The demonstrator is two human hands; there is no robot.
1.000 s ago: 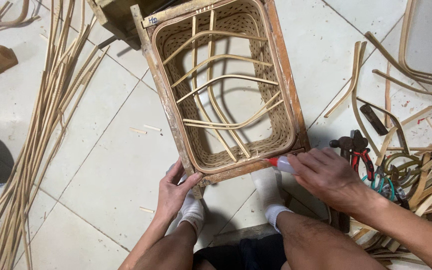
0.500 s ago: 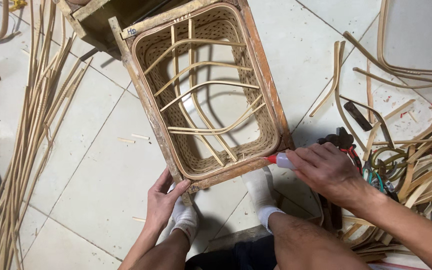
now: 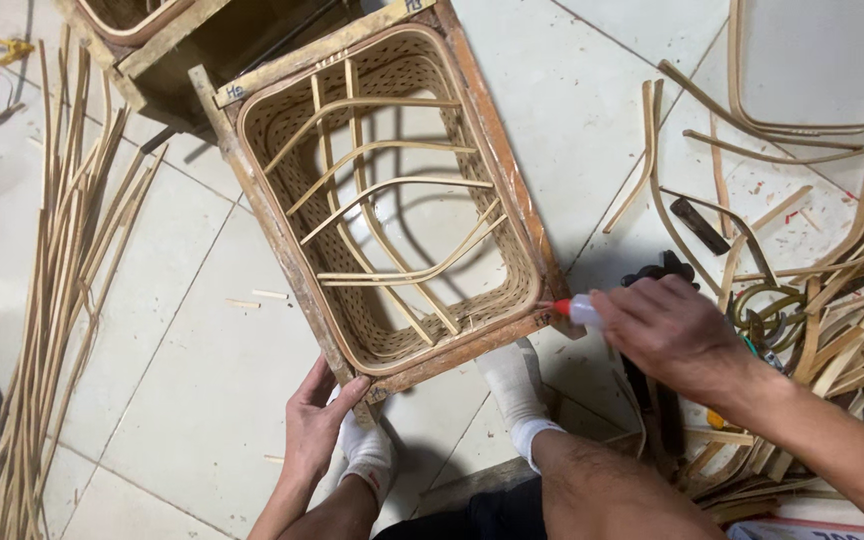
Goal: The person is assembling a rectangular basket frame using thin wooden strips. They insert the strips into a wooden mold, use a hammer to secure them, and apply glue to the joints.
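Observation:
A rectangular wooden frame [image 3: 282, 235] lies on the tiled floor with a woven bamboo basket [image 3: 372, 325] set inside it and several bent bamboo ribs [image 3: 392, 190] crossing its opening. My left hand [image 3: 314, 420] rests at the frame's near left corner, fingers touching the wood. My right hand [image 3: 667, 330] holds a small white bottle with a red nozzle [image 3: 574, 311], its tip against the frame's near right corner. Both of my feet in white socks [image 3: 512, 385] sit just below the frame's near edge.
A bundle of long bamboo strips [image 3: 47, 330] lies on the floor at the left. Cut bamboo pieces, curved strips and dark tools [image 3: 802, 300] are heaped at the right. Another wooden frame [image 3: 152, 40] stands beyond the far left corner.
The view has shifted so the frame sits further left and lower. My right hand with the bottle stays at the near right corner; my left hand stays at the near left corner.

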